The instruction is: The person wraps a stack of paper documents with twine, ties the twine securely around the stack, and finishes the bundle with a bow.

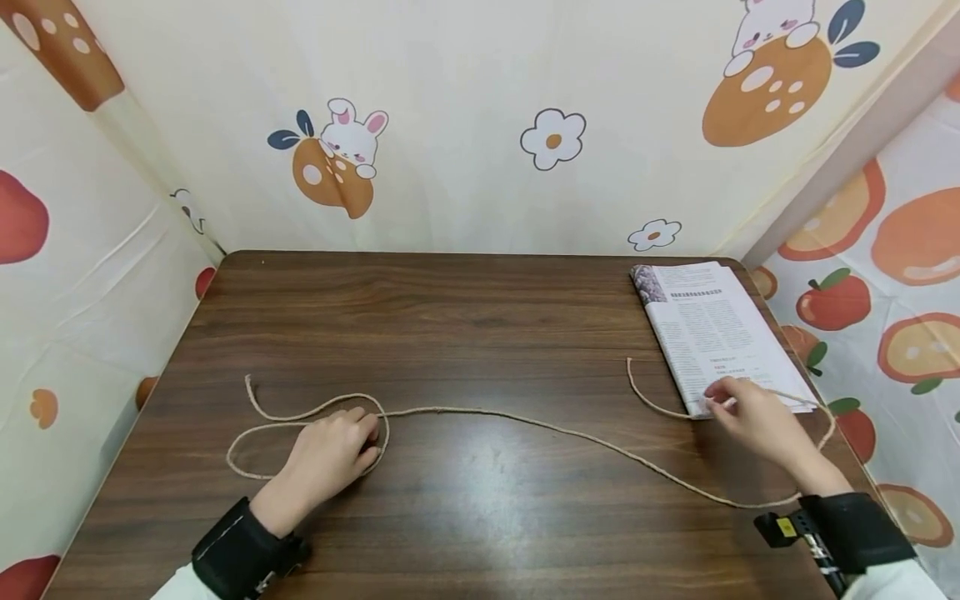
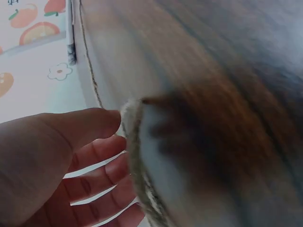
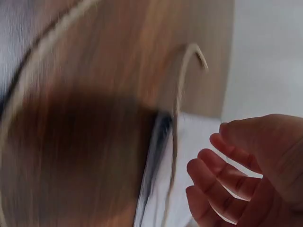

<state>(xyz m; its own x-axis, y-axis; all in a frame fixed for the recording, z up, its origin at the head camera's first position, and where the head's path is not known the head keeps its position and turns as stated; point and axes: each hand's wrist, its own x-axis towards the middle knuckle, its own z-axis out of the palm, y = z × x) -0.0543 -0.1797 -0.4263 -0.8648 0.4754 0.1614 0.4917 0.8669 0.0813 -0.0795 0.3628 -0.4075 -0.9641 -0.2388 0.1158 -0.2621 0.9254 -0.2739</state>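
Observation:
A long beige rope (image 1: 517, 418) runs across the brown table. At its left part it makes loose loops, with one end pointing away to the upper left. My left hand (image 1: 330, 454) lies over these loops, fingers loosely bent, thumb tip right at the rope (image 2: 136, 156) in the left wrist view. My right hand (image 1: 757, 421) hovers over the near edge of a folded printed booklet (image 1: 712, 333), its fingers relaxed and nothing between them. The rope's right part bends back round under that hand and across the booklet's corner, and its other end (image 3: 201, 59) curls up beside the booklet.
The wooden table (image 1: 435, 317) ends at a patterned curtain (image 1: 465, 183) behind it. Fruit-print cloth (image 1: 847, 242) hangs along the right side, and another printed cloth (image 1: 82, 333) covers the left. Black bands with cameras sit on both wrists.

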